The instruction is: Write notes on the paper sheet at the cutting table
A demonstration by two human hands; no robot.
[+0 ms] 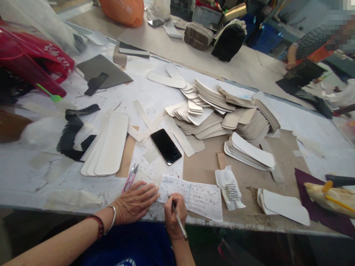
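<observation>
Right hand (176,214): fingers closed round one pen (179,221), tip at one handwritten sheet (205,199) by the near edge of the surface (16,192). Left hand (135,203): palm down, fingers extended, grasping nothing, beside the sheet. Pen judged light, stiff, perhaps slippery; best held low, near the tip. Sheet probably thin, limp, easily torn; take by a corner. Count: one smartphone (166,146), one pair of thread snips (130,178); stacked white panels (111,147) overlap, uncountable.

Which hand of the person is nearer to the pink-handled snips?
The left hand: it rests palm down, close beside the snips. The right hand is farther to the right, holding a pen at the written sheet.
</observation>
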